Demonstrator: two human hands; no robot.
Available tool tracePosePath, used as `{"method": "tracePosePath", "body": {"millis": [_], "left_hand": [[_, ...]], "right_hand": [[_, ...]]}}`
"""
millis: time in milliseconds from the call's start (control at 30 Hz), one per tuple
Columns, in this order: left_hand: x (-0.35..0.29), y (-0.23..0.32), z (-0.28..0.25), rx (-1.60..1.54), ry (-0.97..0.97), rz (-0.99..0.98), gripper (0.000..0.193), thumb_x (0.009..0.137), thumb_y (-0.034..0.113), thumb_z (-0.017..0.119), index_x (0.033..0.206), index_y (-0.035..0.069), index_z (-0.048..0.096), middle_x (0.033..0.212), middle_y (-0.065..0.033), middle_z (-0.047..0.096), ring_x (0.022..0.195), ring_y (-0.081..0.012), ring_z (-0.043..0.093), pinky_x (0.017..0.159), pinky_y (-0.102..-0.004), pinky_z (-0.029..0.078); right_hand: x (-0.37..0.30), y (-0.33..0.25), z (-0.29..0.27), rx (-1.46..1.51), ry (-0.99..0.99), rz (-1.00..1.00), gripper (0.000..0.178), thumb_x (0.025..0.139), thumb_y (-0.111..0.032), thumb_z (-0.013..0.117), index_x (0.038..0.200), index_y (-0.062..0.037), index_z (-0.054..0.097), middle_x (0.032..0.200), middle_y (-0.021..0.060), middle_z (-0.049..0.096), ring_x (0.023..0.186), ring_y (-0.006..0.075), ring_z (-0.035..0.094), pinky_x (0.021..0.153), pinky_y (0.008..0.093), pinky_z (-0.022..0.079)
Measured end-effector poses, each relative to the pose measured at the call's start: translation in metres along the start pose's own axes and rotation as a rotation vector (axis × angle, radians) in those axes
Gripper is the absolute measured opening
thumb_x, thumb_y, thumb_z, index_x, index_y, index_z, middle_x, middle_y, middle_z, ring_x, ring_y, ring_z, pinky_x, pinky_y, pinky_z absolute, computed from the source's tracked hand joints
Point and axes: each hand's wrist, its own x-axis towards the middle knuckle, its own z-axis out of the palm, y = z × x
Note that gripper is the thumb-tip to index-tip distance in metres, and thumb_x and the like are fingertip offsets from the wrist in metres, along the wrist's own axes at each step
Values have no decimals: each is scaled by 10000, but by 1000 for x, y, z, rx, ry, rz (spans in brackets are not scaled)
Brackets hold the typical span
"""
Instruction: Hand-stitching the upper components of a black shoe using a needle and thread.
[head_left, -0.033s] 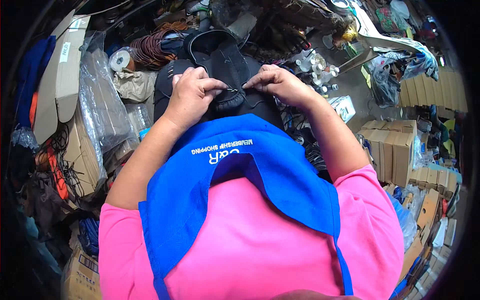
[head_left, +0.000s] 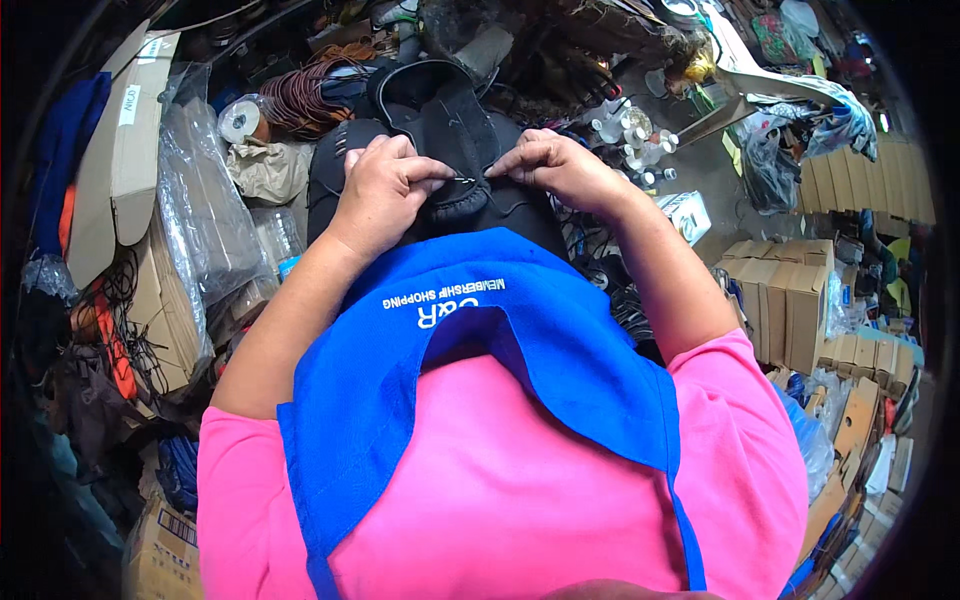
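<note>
A black shoe-like piece [head_left: 458, 130] of soft material lies across my dark-clothed lap, with a raised curved rim at its far end and a gathered, rounded near end. Pale stitch-like marks show on its surface. From the left, my left hand [head_left: 392, 185] reaches over it, thumb and forefinger pinched beside a small whitish, needle-like sliver [head_left: 464, 180]. My right hand [head_left: 560, 170] is pinched closed at the piece's right edge, close to the left fingertips. What sits between the right fingertips is too small to make out. A thin dark thread seems to trail below them.
Cardboard sheets [head_left: 125, 150] and clear plastic wrap [head_left: 205, 190] stand at the left. Beyond them are a spool [head_left: 240, 122] and a coil of reddish-brown cord [head_left: 315, 95]. Small white bottles [head_left: 635, 135] cluster at the far right, with cardboard boxes [head_left: 780, 300] nearer on the right.
</note>
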Motion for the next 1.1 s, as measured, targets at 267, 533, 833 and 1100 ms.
{"method": "tracePosePath", "body": {"millis": [267, 533, 833, 1100], "left_hand": [[0, -2, -1, -42, -78, -44, 129, 750, 156, 697, 862, 210, 732, 733, 6, 528, 808, -186, 529, 792, -352, 340], [-1, -4, 0, -77, -77, -62, 129, 754, 152, 696, 861, 213, 732, 731, 5, 523, 810, -185, 525, 788, -351, 340], [2, 0, 4, -40, -52, -4, 133, 746, 119, 698, 861, 176, 733, 694, -11, 524, 768, -175, 526, 749, -332, 337], [20, -11, 9, -263, -153, -26, 175, 704, 13, 704, 862, 86, 720, 730, -87, 587, 684, -233, 587, 626, -316, 473]], "right_hand": [[0, 8, 0, 71, -7, -55, 252, 823, -109, 624, 1048, -169, 721, 802, 36, 575, 852, 185, 509, 821, 315, 416], [0, 2, -2, 58, -39, -29, 227, 842, -91, 628, 1050, -118, 713, 823, 17, 548, 865, 152, 505, 815, 282, 409], [2, 6, -3, 62, -52, -47, 239, 830, -93, 638, 1055, -120, 714, 787, 12, 532, 845, 151, 487, 801, 279, 400], [8, 7, -4, 112, -94, -41, 247, 812, -86, 659, 1049, -119, 720, 763, 5, 537, 823, 141, 493, 786, 276, 411]]}}
